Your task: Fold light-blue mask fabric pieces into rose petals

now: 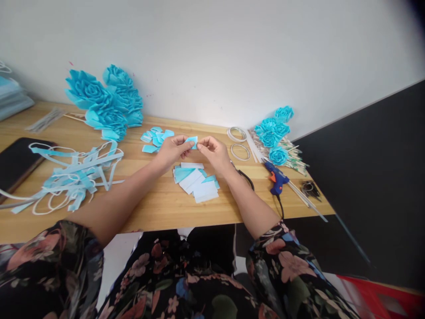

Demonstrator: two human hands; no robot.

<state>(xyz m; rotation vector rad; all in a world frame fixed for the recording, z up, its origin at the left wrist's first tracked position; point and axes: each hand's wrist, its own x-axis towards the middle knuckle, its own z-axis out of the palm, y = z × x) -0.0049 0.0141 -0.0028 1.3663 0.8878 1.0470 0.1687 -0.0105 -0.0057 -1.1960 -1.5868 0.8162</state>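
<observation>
Between my hands, above the table, is a small light-blue piece of mask fabric [192, 141]. My left hand [174, 148] pinches it between thumb and fingers. My right hand [214, 153] has thumb and forefinger pressed together at the piece's right edge. Below them lies a loose pile of white and blue cut rectangles [197, 181]. Behind my left hand sit several small blue cut pieces [156, 138]. Partly hidden by my right forearm is a dark-handled tool, perhaps scissors [245, 176].
Blue fabric roses stand at the left [109, 99] and right [270, 130]. Cut strips and ear loops [78, 175] tangle beside a phone [23, 164]. Two tape rolls [240, 152], a blue glue gun [276, 175] with its cord, and thin sticks [307, 199] lie rightward. A wall [206, 66] borders the table.
</observation>
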